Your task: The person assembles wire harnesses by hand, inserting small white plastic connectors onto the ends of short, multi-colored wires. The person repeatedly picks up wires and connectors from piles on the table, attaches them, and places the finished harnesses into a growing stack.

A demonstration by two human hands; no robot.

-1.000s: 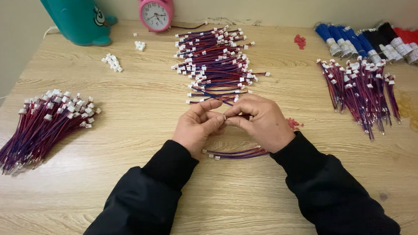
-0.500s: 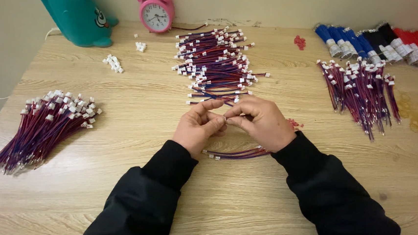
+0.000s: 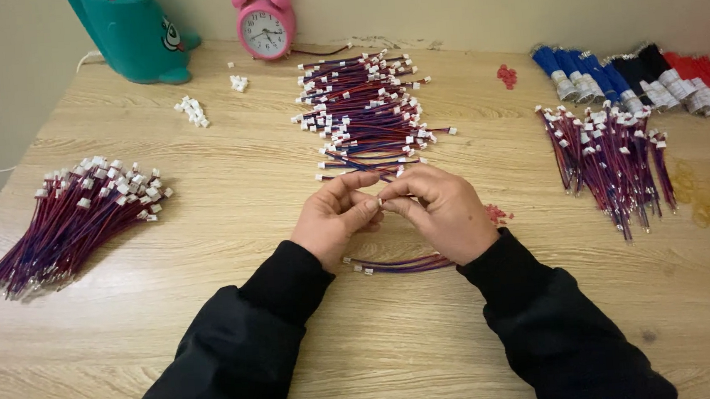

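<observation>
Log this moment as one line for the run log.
left hand + right hand: pinching small white connector together | loose wire pile just beyond | short wire bunch under right wrist

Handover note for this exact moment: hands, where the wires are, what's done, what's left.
Left hand and right hand: both pinch a small white connector between fingertips, above the table.
Short wire set lies under the wrists.
Centre pile sits just beyond the hands; left bundle and right bundle lie aside.
Loose connectors far left.
Done or left: cannot tell which piles are finished.
</observation>
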